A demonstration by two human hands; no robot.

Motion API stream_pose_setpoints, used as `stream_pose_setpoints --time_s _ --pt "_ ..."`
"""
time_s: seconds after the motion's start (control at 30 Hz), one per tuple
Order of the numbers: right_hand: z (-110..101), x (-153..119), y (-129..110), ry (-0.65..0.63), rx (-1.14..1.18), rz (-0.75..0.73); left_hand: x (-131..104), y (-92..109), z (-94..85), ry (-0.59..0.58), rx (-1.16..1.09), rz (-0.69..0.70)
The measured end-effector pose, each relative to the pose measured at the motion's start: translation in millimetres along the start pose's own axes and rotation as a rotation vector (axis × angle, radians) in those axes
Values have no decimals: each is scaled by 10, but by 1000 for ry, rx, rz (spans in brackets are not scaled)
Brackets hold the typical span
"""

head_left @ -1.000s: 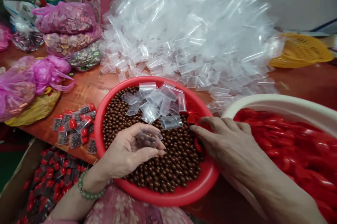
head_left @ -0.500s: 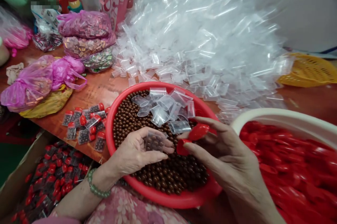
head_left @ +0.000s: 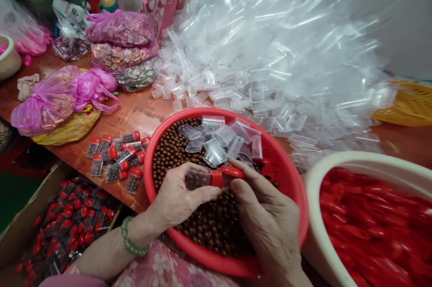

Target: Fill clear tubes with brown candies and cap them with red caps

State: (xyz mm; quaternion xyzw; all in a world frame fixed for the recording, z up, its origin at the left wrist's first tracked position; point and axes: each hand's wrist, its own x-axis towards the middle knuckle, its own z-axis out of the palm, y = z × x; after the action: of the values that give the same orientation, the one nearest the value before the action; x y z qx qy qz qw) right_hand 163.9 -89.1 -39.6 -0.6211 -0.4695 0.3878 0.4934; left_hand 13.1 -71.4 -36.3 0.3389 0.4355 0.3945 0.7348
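My left hand (head_left: 177,195) is closed around a small clear plastic container (head_left: 198,178) with brown balls inside. At the container's right end sits a red cap (head_left: 225,174), its lid tilted up, pinched by my right hand (head_left: 261,206). How far the cap is pushed on, I cannot tell. Both hands are over a red basin (head_left: 293,188) of shiny brown balls (head_left: 168,148). Several empty clear containers (head_left: 224,136) lie on top of the balls, and a few red caps (head_left: 267,169) rest at the basin's right side.
A large heap of clear containers (head_left: 270,53) covers the table's back. A white tub (head_left: 315,215) of red caps stands right. Filled capped containers (head_left: 116,156) lie on the table's left, above a cardboard box (head_left: 37,197) of more. Pink bags (head_left: 50,98) and a yellow basket (head_left: 408,102) are farther off.
My right hand has moved left and brought the red cap to the end of the filled container. My left hand still holds that container. The view has shifted slightly.
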Motion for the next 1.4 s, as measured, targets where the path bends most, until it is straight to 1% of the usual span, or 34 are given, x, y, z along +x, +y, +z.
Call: stream_pose_setpoints --time_s 0.1,0.2,0.3,0.43,0.5,0.6,0.7,0.77,0.83,0.93,1.0,1.1,1.2,1.27,1.33,1.4 --pt "13 -52 -13 -83 -24 -80 3 14 -2 29 -1 14" --pt "20 -85 -17 -114 -30 -51 4 37 6 43 6 13" --pt "15 -100 8 -81 -58 -31 5 55 13 47 63 13" --pt "-18 -62 3 17 -27 -38 5 29 21 22 88 8" --pt "-43 -23 -54 41 16 -34 0 8 30 9 92 -15" --pt "-68 20 -186 22 31 -40 -19 2 44 -51 77 -60" --pt "-62 34 -293 -46 -18 -148 -35 17 44 -111 60 -40" --pt "-51 46 -322 -110 -62 -252 -37 20 32 -130 43 -14" --pt "-46 67 -322 -165 -97 -320 -32 15 20 -147 15 -27" --pt "-49 102 -306 -184 -118 -370 -24 14 21 -194 -21 -78" --pt "-50 115 -303 -200 -144 -396 -22 24 36 -219 -35 -69" --pt "-39 118 -303 -247 -204 -424 -23 43 56 -216 -52 -36" --pt "-20 112 -295 -251 -202 -412 -24 46 48 -225 -54 -52" --pt "-10 109 -285 -240 -172 -358 -21 40 29 -242 -47 -59" --pt "-9 117 -275 -165 -112 -235 -13 30 7 -251 -55 -64" --pt "-27 142 -266 -72 4 -64 1 15 -16 -261 -105 -76"
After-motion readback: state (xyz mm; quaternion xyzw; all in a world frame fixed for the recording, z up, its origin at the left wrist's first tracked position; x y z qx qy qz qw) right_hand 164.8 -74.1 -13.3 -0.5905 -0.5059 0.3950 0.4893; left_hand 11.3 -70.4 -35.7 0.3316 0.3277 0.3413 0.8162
